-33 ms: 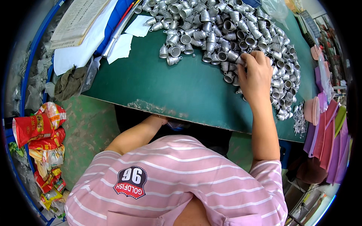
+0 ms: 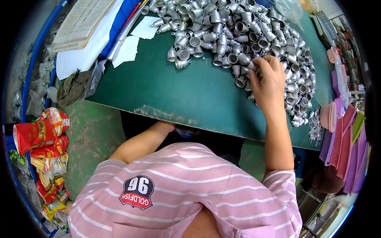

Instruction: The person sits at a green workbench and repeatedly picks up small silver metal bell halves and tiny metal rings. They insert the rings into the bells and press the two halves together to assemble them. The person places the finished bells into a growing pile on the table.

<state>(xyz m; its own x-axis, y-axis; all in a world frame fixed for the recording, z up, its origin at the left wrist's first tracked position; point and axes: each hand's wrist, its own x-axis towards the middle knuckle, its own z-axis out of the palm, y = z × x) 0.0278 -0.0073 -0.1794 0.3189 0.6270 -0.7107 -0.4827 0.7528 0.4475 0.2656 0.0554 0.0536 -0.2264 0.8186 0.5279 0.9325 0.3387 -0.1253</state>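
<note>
My right hand reaches over the near edge of a big pile of small silver-grey metal bells. Its thumb and fingers are pinched together on one bell, partly covered by the fingertips. Other bells lie directly against that hand, tipped every way, many showing hollow mouths and some a small loop on top. My left hand is low at the front edge of the green table. Its fingers go out of sight under the tabletop, so their pose and anything in them are hidden.
Small metal pieces lie in a heap at the table's right end, beside pink and purple bins. White paper, a blue tray and a dark cloth are at the left. Colourful food packets sit on the left.
My right hand has shifted very slightly to the left at the edge of the pile, still pinching. Nothing else visibly differs.
</note>
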